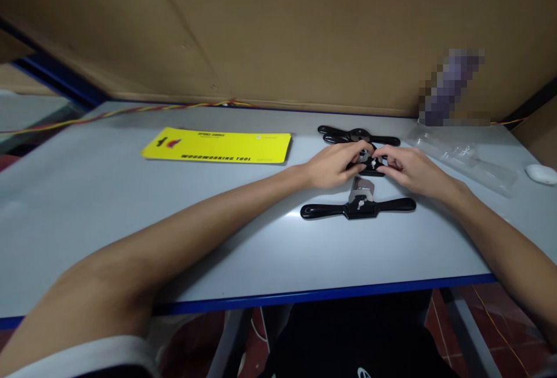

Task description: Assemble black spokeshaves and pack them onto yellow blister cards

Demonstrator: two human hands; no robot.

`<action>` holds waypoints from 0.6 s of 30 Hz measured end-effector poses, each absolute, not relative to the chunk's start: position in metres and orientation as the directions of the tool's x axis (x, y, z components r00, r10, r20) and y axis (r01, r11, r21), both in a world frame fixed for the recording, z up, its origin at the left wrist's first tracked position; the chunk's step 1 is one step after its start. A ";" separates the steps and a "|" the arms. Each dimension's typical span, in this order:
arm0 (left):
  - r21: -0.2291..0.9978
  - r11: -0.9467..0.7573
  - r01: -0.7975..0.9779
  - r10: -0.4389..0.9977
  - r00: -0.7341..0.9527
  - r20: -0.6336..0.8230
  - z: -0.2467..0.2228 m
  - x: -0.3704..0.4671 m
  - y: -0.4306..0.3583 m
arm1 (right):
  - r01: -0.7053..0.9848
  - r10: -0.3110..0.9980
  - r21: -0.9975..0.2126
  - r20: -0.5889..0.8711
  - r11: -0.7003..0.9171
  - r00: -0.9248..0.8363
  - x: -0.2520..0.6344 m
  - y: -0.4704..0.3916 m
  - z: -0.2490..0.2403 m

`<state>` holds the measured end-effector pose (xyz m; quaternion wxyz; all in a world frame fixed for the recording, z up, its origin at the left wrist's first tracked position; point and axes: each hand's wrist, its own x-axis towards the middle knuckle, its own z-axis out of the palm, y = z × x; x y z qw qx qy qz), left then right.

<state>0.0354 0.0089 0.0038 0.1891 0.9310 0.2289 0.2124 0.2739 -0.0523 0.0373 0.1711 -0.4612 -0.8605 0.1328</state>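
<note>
A black spokeshave [373, 165] is between my two hands, just above or on the tabletop; its ends are covered by my fingers. My left hand [334, 164] closes on its left side with thumb and fingers. On its right side, my right hand [411, 170] is closed in the same way. Nearer to me lies a second spokeshave [361, 209], its metal blade [362, 189] sticking out behind the black body. Just beyond my hands, another black spokeshave [360, 134] lies on the table, partly hidden by my left hand.
A yellow packaging card [217, 146] lies left on the grey table [261, 250]. Clear plastic blister packs [470, 160] and a white mouse-like object [541, 174] are on the right. A cardboard wall [278, 36] stands behind, with a red-yellow cable [161, 108] along it. A blurred-out object [450, 91] stands back right.
</note>
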 end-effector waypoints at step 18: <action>0.458 -0.813 0.359 0.515 0.810 0.280 0.008 0.036 0.008 | 0.773 0.801 -0.209 0.129 0.599 -0.585 0.265 -0.060 0.040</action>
